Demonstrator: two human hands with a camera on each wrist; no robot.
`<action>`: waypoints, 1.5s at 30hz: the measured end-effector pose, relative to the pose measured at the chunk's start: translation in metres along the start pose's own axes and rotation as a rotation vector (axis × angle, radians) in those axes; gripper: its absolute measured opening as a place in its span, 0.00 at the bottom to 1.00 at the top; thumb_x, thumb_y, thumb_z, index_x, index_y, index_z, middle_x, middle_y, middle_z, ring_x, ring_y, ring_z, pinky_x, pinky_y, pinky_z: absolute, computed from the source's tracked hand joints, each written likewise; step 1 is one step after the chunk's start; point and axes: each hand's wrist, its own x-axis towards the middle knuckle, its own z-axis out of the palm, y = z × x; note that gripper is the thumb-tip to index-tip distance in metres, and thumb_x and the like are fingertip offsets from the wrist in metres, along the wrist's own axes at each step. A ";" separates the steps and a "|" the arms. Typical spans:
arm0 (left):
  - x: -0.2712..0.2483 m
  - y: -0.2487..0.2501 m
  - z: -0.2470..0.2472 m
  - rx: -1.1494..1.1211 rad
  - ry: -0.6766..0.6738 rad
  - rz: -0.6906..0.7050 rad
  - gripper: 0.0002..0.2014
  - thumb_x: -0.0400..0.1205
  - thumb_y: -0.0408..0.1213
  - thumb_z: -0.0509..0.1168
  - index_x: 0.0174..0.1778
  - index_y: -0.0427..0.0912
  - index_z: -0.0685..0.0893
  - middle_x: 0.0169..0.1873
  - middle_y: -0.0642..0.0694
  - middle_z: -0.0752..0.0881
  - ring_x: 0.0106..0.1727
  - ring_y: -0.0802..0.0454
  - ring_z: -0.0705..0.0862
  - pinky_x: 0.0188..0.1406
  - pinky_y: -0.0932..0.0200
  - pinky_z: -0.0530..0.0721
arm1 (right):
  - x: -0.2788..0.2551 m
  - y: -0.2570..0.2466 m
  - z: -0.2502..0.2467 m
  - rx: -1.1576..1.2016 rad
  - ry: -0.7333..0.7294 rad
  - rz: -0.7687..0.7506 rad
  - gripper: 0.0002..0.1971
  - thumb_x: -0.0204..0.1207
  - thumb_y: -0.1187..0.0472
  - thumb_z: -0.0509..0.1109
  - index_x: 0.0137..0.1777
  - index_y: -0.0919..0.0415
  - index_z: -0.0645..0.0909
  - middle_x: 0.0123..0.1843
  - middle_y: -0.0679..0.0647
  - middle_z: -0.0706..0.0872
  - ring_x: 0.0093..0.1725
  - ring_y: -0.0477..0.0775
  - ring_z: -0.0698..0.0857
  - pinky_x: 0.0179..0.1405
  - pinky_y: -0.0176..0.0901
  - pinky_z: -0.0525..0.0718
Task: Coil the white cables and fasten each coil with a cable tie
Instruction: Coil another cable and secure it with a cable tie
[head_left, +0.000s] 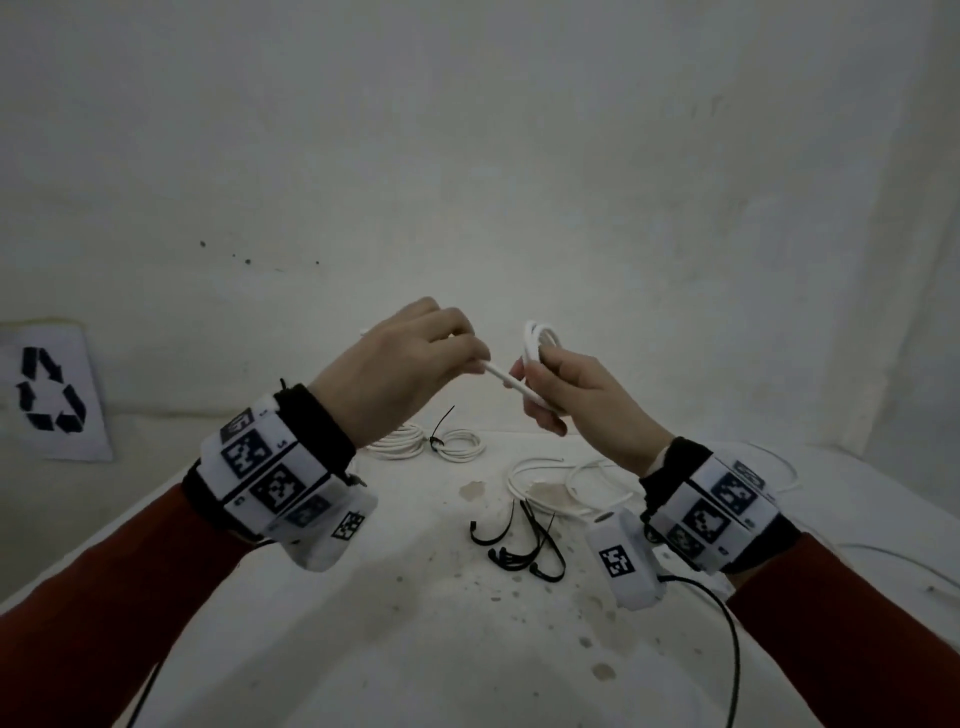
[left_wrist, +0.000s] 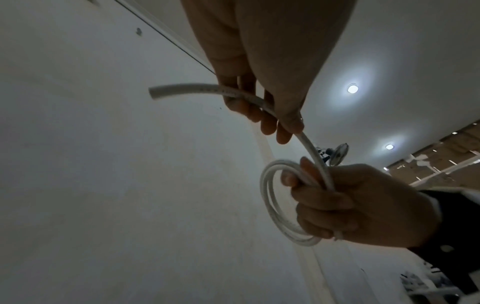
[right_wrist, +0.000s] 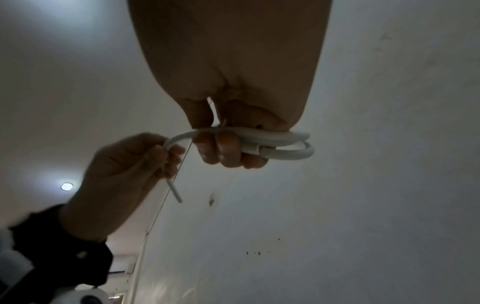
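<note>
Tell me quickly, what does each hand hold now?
Left hand: pinches the cable's free end.
Right hand: grips the white cable coil.

Both hands are up in the air, over the table, so there is room under them. On the table straight below lie black cable ties and loose white cables. A tied coil pair lies further back, near the wall. The near part of the table, towards the person, is bare but for stains. A black cord hangs from the right wrist across the near right side.
</note>
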 end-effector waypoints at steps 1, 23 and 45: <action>0.000 -0.001 0.002 -0.016 0.026 -0.018 0.09 0.81 0.36 0.64 0.45 0.34 0.88 0.44 0.41 0.87 0.43 0.44 0.81 0.44 0.56 0.79 | -0.003 -0.005 0.000 0.019 -0.017 0.016 0.21 0.88 0.57 0.52 0.50 0.73 0.80 0.27 0.54 0.70 0.25 0.47 0.69 0.26 0.37 0.68; 0.000 0.053 0.063 -1.241 0.172 -1.096 0.21 0.88 0.46 0.52 0.35 0.40 0.79 0.22 0.49 0.72 0.27 0.53 0.77 0.37 0.59 0.76 | 0.002 0.005 0.046 0.571 0.735 0.253 0.28 0.86 0.52 0.55 0.23 0.62 0.68 0.13 0.48 0.63 0.15 0.48 0.59 0.19 0.38 0.58; -0.103 0.005 0.140 -0.565 -0.283 -1.334 0.19 0.89 0.45 0.46 0.39 0.39 0.73 0.30 0.49 0.73 0.40 0.47 0.73 0.42 0.57 0.66 | -0.002 0.135 0.042 -0.766 -0.313 0.568 0.11 0.77 0.50 0.71 0.49 0.55 0.88 0.51 0.48 0.89 0.55 0.52 0.83 0.65 0.58 0.75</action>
